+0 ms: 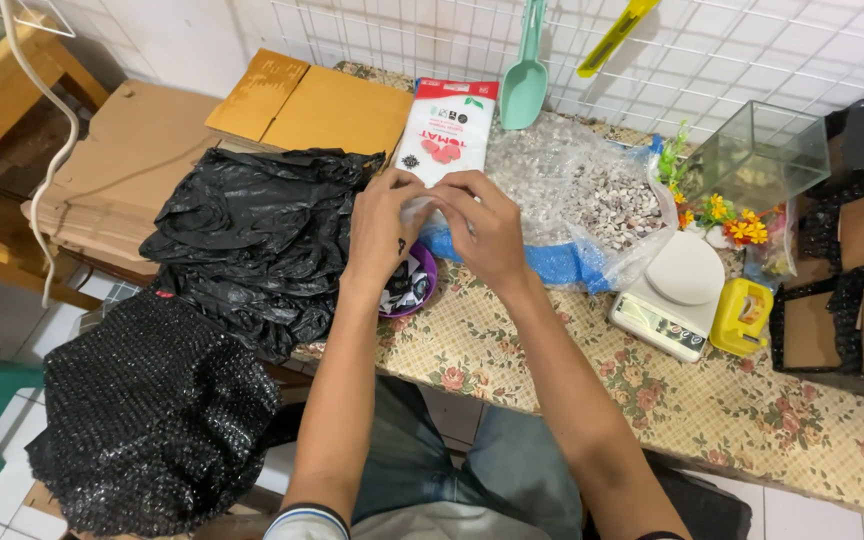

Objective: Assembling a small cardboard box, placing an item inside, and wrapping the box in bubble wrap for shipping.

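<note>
Small clear packet point(420, 208) pinched between your two hands, held just above the purple bowl point(414, 290) at the near edge of the floral tablecloth point(652, 400); your left hand point(384, 232) and right hand point(487, 232) both have fingertips closed on its top edge, thumbs nearly touching; can't tell if it's sealed or being opened, the fingers hide that bit, so I'd guess you're mid-step and nothing's been poured yet. Left of you, near, a black mesh heap point(152, 410); a bit farther, crumpled black plastic bags point(252, 230) touching the bowl's left side. Right of your hands sits a white kitchen scale point(674, 290) with nothing on the pan, and a yellow tape dispenser point(742, 315) just beside it. Farther back, a red and white seed packet point(446, 130) stands right behind your hands; big clear bag of gravel point(582, 190) to its right; a mint green scoop point(525, 80) hangs on the wire grid point(752, 50) at the far wall.
</note>
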